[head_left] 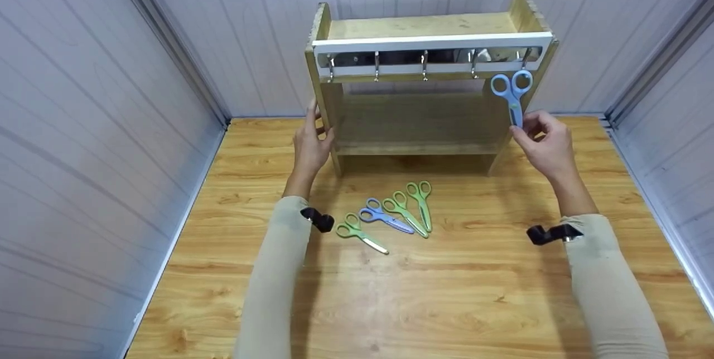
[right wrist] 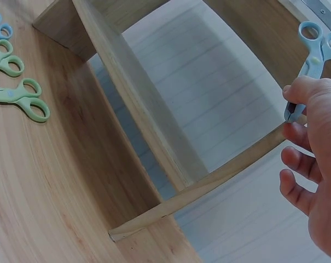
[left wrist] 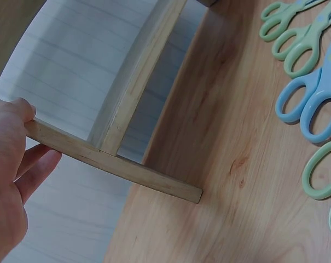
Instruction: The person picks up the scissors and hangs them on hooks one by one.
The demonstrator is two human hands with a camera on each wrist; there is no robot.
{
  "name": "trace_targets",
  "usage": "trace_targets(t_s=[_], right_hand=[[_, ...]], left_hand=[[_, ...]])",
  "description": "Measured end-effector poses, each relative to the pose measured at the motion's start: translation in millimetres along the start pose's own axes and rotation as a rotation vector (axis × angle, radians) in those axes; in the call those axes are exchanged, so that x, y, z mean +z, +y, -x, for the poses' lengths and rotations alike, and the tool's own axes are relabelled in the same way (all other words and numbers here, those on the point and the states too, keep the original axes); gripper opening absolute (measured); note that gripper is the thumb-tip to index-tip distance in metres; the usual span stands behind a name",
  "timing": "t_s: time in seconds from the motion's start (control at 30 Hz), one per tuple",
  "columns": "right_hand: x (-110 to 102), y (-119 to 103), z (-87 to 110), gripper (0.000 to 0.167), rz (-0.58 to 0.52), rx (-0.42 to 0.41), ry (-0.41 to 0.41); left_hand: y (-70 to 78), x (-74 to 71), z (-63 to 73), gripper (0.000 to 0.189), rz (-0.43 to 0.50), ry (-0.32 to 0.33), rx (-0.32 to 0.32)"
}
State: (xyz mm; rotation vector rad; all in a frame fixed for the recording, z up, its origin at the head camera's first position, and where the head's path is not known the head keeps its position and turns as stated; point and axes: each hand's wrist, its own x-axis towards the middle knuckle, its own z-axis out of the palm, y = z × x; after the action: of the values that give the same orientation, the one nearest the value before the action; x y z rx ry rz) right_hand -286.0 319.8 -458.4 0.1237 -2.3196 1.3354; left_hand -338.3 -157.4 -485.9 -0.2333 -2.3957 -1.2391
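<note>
1. The right hand (head_left: 549,141) pinches the blue scissors (head_left: 514,103) down near the tip. Its other fingers are bent and hold nothing.
2. These scissors are up in the air, rings on top, close to the far right hook (head_left: 526,57). I can't tell if a ring touches it.
3. The left hand (head_left: 312,147) grips the side of the wooden shelf (head_left: 419,27).
4. Three green scissors (head_left: 422,208) and a second blue pair (head_left: 385,218) lie on the desk (head_left: 446,303).
5. The scissors look light, hard and smooth, so they might slip or swing open. Squeezing both blades together low down seems good.
</note>
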Motion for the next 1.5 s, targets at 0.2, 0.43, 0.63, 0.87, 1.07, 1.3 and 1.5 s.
trace_targets(t_s=[0.2, 0.43, 0.63, 0.87, 1.07, 1.3, 1.5], right_hand=[[2, 0, 0.4, 0.017, -0.009, -0.003, -0.005], [1, 1, 1.7, 0.022, 0.0, -0.001, -0.021], [-1, -1, 4.1, 0.026, 0.004, -0.002, -0.035], [-2, -1, 6.3, 0.031, 0.006, -0.017, -0.037], [-1, 1, 8.8, 0.032, -0.001, -0.031, -0.039], [-2, 4, 12.2, 0.032, 0.012, -0.033, -0.042], [-2, 8, 15.9, 0.032, 0.037, -0.033, -0.048]], left_hand=[[0.3, -0.3, -0.4, 0.075, 0.014, 0.002, 0.009], [-1.0, 0.3, -2.9, 0.076, 0.003, 0.007, 0.001], [0.1, 0.3, -2.3, 0.074, -0.009, 0.002, 0.016], [1.1, -0.5, -0.9, 0.076, -0.015, 0.002, -0.007], [-0.9, -0.7, -0.3, 0.074, -0.013, 0.01, 0.006], [-0.7, 0.3, -1.6, 0.075, -0.007, 0.006, 0.006], [-0.3, 1.1, 0.1, 0.076, -0.029, -0.005, -0.008]])
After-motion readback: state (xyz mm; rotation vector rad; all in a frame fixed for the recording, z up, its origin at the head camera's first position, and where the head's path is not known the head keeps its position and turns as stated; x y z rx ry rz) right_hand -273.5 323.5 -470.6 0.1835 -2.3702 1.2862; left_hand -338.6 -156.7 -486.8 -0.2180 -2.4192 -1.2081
